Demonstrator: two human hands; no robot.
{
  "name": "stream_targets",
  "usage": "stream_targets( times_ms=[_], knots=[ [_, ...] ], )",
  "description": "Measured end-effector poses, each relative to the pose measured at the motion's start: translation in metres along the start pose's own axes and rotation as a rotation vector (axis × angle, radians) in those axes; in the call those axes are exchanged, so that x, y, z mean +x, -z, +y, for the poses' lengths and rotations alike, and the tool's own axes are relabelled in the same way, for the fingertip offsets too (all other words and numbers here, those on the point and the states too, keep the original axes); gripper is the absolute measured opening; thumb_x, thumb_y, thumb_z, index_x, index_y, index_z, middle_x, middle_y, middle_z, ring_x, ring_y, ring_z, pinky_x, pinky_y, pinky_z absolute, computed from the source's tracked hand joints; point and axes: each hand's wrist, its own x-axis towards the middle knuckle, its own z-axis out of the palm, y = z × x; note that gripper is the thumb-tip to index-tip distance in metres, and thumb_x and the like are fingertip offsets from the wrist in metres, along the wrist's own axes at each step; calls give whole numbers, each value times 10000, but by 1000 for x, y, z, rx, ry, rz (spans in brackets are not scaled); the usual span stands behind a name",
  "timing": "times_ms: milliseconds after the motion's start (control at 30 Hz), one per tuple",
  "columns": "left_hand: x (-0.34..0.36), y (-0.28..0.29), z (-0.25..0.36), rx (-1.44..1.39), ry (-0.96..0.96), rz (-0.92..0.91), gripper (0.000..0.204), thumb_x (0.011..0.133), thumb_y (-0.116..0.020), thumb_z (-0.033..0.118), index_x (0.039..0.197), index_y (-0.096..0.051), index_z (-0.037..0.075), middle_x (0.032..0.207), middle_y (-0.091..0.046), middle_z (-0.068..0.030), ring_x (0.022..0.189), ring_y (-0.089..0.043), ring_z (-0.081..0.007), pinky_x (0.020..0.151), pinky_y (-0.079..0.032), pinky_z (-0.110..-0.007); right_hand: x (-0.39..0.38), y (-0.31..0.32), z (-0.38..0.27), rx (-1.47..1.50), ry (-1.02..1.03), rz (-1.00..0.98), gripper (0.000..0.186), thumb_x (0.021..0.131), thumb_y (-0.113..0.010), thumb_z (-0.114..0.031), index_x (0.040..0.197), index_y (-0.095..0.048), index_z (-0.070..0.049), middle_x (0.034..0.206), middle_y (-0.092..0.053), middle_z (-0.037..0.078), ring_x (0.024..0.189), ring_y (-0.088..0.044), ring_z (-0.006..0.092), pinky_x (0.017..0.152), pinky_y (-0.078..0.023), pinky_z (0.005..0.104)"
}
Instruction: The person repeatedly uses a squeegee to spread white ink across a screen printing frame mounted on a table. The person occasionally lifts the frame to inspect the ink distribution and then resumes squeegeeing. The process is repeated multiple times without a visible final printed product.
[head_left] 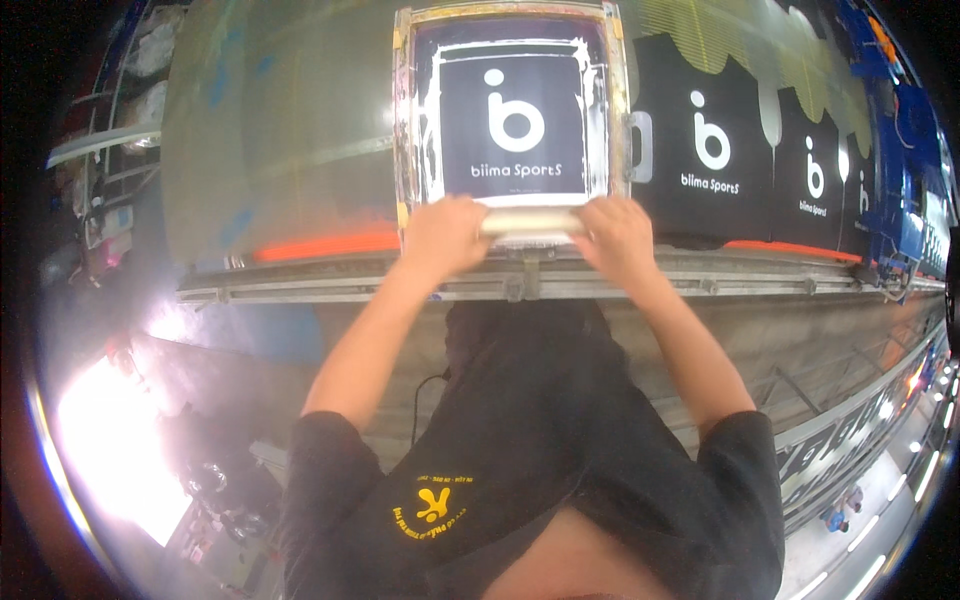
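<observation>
Both of my hands grip a pale squeegee [532, 222] at the near end of a screen printing frame [617, 90]. My left hand [447, 236] is closed round its left end, and my right hand [616, 236] round its right end. White ink [434, 125] lies in streaks along the sides of the mesh and in a band by the squeegee. Inside the frame, a white rounded logo with lettering below shows on a dark ground. The squeegee's blade edge is hidden, and the handle is slightly blurred.
To the right, black fabric pieces [745, 125] with the same white print lie in a row on the long table [300, 130]. A metal rail [370, 285] runs along its near edge, in front of my body. Blue machinery [895, 200] stands at the far right.
</observation>
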Motion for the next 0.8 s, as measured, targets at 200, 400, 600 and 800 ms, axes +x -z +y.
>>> stream_targets(
  times_ms=[200, 400, 600, 800],
  knots=[
    [180, 86, -76, 86, 55, -77, 458, 876, -785, 613, 971, -804, 165, 917, -790, -137, 916, -769, -373, 786, -603, -511, 189, 4, 67, -196, -99, -47, 422, 866, -813, -520, 914, -723, -110, 859, -729, 89, 847, -732, 343, 750, -574, 482],
    [260, 94, -109, 165, 66, -34, 460, 866, -776, 603, 981, -826, 161, 922, -802, -117, 909, -772, -351, 799, -599, -479, 272, -23, 97, -267, -234, -66, 519, 827, -834, -595, 957, -759, -98, 919, -752, 92, 910, -739, 339, 769, -580, 473],
    [174, 36, -81, 79, 181, -82, 355, 873, -774, 507, 972, -825, 170, 904, -798, -87, 864, -771, -321, 767, -608, -478, 172, -56, 80, -280, -117, 53, 436, 730, -907, -541, 839, -761, -145, 783, -714, 48, 760, -719, 290, 638, -560, 443],
    [26, -10, -15, 69, 186, -179, 372, 855, -797, 373, 1194, -789, 221, 1124, -788, -69, 1014, -770, -290, 832, -633, -463, 24, -49, 2, -157, -23, 102, 327, 643, -911, -283, 890, -736, -159, 826, -672, 39, 776, -661, 260, 677, -512, 403]
  ],
)
